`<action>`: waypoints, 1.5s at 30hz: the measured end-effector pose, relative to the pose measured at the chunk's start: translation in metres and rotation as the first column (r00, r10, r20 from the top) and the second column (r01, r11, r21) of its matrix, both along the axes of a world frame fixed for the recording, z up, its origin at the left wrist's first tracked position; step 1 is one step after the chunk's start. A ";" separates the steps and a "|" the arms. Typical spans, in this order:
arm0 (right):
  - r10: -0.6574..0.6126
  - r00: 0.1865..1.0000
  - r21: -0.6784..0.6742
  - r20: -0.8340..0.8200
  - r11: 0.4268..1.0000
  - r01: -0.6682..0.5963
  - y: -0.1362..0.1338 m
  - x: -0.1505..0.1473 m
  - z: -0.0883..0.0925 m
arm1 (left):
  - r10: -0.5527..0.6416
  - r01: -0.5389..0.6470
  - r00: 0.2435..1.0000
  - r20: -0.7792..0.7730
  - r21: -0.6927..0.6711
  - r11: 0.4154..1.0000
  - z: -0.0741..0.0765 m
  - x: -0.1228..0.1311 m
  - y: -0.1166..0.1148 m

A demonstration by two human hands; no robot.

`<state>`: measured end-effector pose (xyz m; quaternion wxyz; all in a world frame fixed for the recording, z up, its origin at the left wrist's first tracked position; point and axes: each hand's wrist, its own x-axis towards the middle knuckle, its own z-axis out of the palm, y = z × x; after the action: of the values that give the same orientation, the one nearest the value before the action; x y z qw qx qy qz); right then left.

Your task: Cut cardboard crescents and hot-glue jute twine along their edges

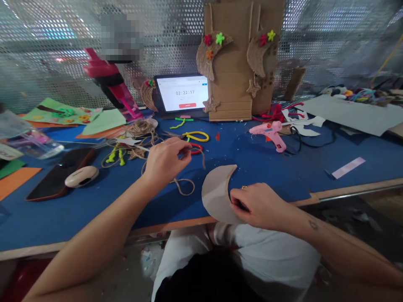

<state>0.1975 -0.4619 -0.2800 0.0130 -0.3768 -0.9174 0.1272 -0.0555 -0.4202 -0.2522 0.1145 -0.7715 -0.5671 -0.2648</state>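
My right hand (pixel 256 203) grips a crescent of grey-white cardboard (pixel 215 193) by its inner edge, near the table's front. To the left, my left hand (pixel 166 161) is raised over the table, its thumb and fingertips pinched on a thin brown twine (pixel 203 158) whose short end hangs free. A loop of the twine (pixel 188 193) lies on the blue table below. Just behind that hand are scissors with yellow and red handles (pixel 201 136). A pink glue gun (pixel 272 134) rests farther back on the right.
Against the perforated metal wall stand a cardboard panel (pixel 229 92) with twine-wrapped moon hangings and a tablet (pixel 182 93) showing a timer. At left lie a twine bundle (pixel 141 131), a dark phone (pixel 61 174), a beige oval object (pixel 82 176) and a pink bottle (pixel 113 84).
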 end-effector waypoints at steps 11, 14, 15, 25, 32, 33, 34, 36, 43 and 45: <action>-0.115 0.980 0.016 -0.163 0.993 0.119 0.065 0.017 0.013 | -0.470 0.479 0.878 0.095 -0.132 0.868 -0.032 0.033 -0.027; 0.024 0.971 -0.040 -0.239 0.999 -0.035 0.082 0.021 0.012 | -0.480 0.483 0.875 0.070 -0.194 0.854 -0.036 0.036 -0.032; 0.099 0.960 -0.071 -0.260 0.990 -0.121 0.086 0.021 0.012 | -0.473 0.474 0.879 0.056 -0.201 0.857 -0.036 0.036 -0.033; 0.333 0.929 -0.051 -0.165 0.937 -0.345 0.094 0.014 0.006 | -0.454 0.462 0.885 0.103 -0.304 0.833 -0.040 0.031 -0.032; 0.432 0.902 0.178 0.003 0.887 -0.425 0.092 0.012 0.008 | -0.467 0.486 0.873 0.139 -0.320 0.813 -0.043 0.033 -0.030; 0.437 0.899 0.180 -0.018 0.886 -0.427 0.096 0.011 0.009 | -0.464 0.486 0.873 0.147 -0.316 0.815 -0.042 0.034 -0.030; 0.436 0.898 0.176 -0.049 0.889 -0.422 0.101 0.011 0.009 | -0.459 0.486 0.874 0.159 -0.311 0.817 -0.041 0.035 -0.030; 0.431 0.895 0.141 -0.113 0.899 -0.415 0.111 0.011 0.009 | -0.448 0.486 0.874 0.188 -0.314 0.815 -0.038 0.037 -0.030; 0.430 0.869 -0.011 -0.244 0.895 -0.445 0.127 0.014 -0.007 | -0.440 0.497 0.868 0.231 -0.429 0.754 -0.026 0.037 -0.027; 0.429 0.854 -0.011 -0.294 0.892 -0.451 0.128 0.017 -0.011 | -0.468 0.506 0.860 0.202 -0.444 0.739 -0.020 0.037 -0.023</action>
<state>0.2144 -0.3341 -0.2912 0.1002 -0.1350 -0.9618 0.2159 -0.0183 -0.4435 -0.2726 -0.1767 -0.8853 -0.3971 -0.1651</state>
